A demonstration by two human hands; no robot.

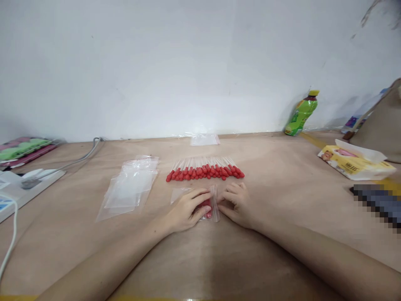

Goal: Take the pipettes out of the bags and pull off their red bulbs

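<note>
A small clear zip bag (214,211) lies flat on the table in front of me, with red-tipped sticks inside it. My left hand (191,209) is closed over the bag's left part, thumb and fingers pressing on it and hiding much of the contents. On the other side, my right hand (236,205) has curled fingers and thumb at the bag's zip edge. Just beyond both hands is a wide row of white sticks with red bulb-shaped tips (205,171), tips toward me.
Empty zip bags (128,188) lie stacked at left, and another bag (205,140) is by the wall. A power strip (34,184) with cables sits far left. On the right are a green bottle (301,115), a tissue pack (355,163) and a blurred dark object (377,205).
</note>
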